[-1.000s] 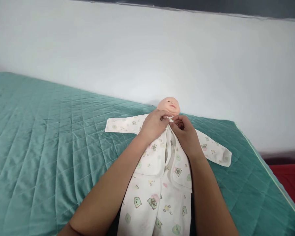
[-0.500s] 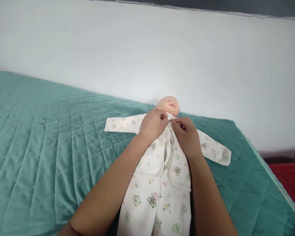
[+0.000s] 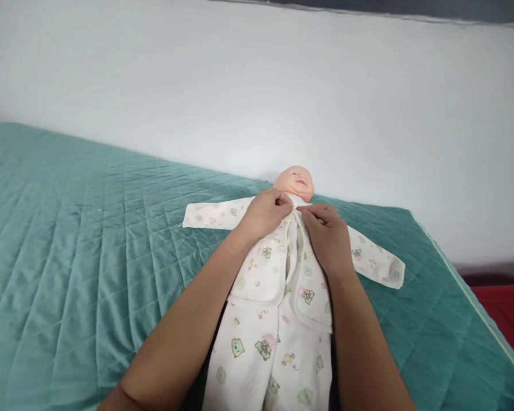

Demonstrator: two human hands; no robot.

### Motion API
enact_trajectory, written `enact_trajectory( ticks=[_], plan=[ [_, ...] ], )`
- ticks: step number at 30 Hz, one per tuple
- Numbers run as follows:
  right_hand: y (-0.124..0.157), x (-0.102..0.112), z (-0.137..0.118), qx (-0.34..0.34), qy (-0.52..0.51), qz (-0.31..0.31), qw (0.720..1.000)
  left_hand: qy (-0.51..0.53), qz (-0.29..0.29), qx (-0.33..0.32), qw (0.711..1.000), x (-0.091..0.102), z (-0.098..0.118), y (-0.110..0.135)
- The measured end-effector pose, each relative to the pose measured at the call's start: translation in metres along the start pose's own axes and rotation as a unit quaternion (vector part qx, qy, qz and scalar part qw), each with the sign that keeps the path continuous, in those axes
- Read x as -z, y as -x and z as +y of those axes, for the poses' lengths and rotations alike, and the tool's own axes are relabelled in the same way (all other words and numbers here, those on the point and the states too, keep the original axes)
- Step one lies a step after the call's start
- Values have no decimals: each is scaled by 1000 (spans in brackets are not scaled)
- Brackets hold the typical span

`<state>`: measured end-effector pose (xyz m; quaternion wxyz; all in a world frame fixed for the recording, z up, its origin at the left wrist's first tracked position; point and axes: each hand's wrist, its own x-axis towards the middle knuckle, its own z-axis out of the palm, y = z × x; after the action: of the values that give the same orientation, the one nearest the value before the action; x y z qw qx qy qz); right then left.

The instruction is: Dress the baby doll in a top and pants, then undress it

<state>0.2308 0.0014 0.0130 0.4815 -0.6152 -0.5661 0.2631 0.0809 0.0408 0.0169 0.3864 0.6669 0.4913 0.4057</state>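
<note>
A: Where the doll (image 3: 294, 182) is laid, what is seen beneath it?

B: A green quilt (image 3: 77, 228) is spread under it. The doll is laid on its back near the far edge, with its head toward the white wall (image 3: 257, 91) and its legs toward the camera.

A: How is it dressed?

B: A white printed jacket (image 3: 261, 268) is worn, with the sleeves spread flat to both sides, and matching trousers (image 3: 257, 354) are seen below it. The jacket's front is parted by a narrow gap down the middle and is drawn closed only at the top.

A: What is held by the left hand (image 3: 263, 214)?

B: One front edge of the jacket is pinched at the collar, just under the chin. The fingers are curled tight on the cloth.

A: And the right hand (image 3: 328, 234)?

B: The other front edge is gripped in the same way, with the fingertips bent tight onto the fabric. The two hands are set close at the neck; whether their fingertips touch cannot be told.

A: Is anything else seen?

B: Something red (image 3: 505, 319) is shown beyond the quilt's right edge, lower down. What it is cannot be told.
</note>
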Motion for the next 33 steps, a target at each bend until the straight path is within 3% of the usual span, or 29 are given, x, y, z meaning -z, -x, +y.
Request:
enact_trajectory(
  ticks=[6, 12, 19, 33],
  plan=[
    [-4, 3, 4, -47, -50, -30, 997, 5, -8, 4, 1000, 0, 3, 2],
    [-3, 2, 5, -28, -57, -30, 998, -47, 35, 10, 998, -4, 3, 0],
    [-5, 0, 6, -19, -34, -33, 999, -58, 35, 26, 997, -7, 5, 0],
    [-6, 1, 14, 14, -63, -60, 996, -138, 53, -6, 989, -12, 1, -3]
  ],
)
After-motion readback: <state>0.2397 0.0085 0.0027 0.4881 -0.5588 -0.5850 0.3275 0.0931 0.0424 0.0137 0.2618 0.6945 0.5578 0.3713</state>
